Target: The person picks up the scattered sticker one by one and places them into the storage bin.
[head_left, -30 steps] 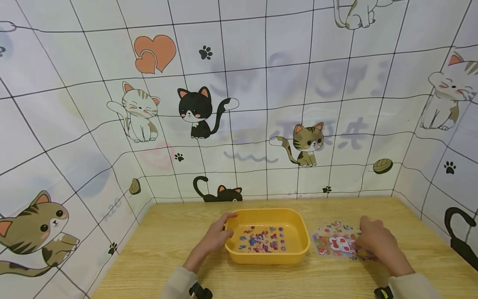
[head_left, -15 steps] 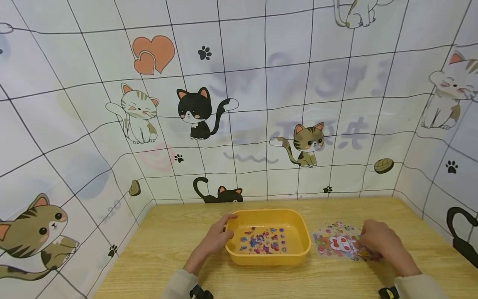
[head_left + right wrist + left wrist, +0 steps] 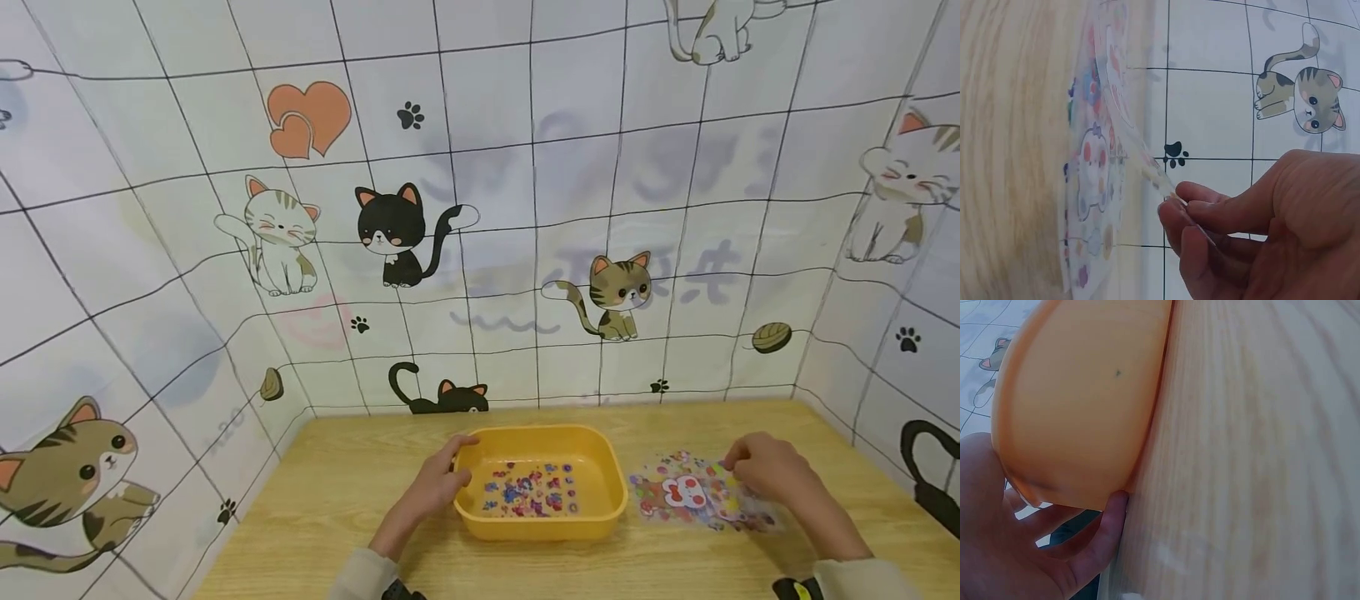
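Note:
A yellow plastic basin stands on the table with small colourful sticker-like pieces on its floor. My left hand grips the basin's left end; the left wrist view shows its fingers against the orange-looking wall. To the right of the basin lie transparent sticker sheets with a white-faced character and colourful prints. Thumb and fingers of my right hand pinch the edge of one sheet. In the right wrist view that sheet bends up from another printed sheet beneath.
The wood-grain table meets a white wall covering with grid lines and cartoon cats at the back and sides. Dark straps sit at both wrists. The basin's right side is close to the sheets.
My right hand has shifted slightly right, raising a sheet's edge and uncovering more of the sheets' right part. My left hand stays on the basin.

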The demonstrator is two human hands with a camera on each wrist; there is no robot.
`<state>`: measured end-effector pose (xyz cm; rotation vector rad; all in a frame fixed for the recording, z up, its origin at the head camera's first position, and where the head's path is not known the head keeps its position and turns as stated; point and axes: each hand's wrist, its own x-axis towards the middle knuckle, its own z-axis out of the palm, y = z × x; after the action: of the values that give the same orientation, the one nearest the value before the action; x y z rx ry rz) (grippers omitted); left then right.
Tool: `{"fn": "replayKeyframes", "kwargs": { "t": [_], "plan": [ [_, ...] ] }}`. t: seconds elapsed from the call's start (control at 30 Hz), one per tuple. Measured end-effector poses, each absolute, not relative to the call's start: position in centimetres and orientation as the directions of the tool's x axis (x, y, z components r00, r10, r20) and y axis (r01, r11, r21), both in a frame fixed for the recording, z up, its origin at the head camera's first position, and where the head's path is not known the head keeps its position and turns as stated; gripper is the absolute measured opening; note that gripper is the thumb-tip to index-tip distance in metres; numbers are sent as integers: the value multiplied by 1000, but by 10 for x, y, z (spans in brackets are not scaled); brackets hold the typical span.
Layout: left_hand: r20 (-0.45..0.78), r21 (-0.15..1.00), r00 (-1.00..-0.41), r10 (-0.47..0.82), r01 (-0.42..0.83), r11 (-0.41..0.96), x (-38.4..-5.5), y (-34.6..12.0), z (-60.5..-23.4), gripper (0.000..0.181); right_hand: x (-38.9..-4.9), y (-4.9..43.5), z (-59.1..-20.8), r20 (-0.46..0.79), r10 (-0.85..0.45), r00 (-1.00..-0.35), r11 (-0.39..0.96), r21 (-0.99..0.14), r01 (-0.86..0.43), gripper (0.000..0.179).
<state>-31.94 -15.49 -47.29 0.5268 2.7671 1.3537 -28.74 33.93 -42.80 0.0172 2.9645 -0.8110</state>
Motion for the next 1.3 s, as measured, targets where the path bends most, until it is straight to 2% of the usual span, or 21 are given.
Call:
{"fn": "replayKeyframes", "kwargs": {
  "t": [0.2,0.67,1.07,1.3],
  "plan": [
    [136,778,-941,311,296,555,-320,-156,-475,56,-285,337,-421,-30,7,-1000,816,-577,23,22],
    [134,777,-936,326,303,552,-322,-156,-476,55,-277,338,-408,194,56,-979,816,-574,-67,24],
    [145,770,-930,338,321,552,-320,-155,-476,56,-269,342,-403,273,128,-954,786,-614,-71,28],
    [133,784,-934,331,303,542,-320,-158,-476,56,-270,342,-400,321,140,-937,792,-604,-88,25]
  ]
}}
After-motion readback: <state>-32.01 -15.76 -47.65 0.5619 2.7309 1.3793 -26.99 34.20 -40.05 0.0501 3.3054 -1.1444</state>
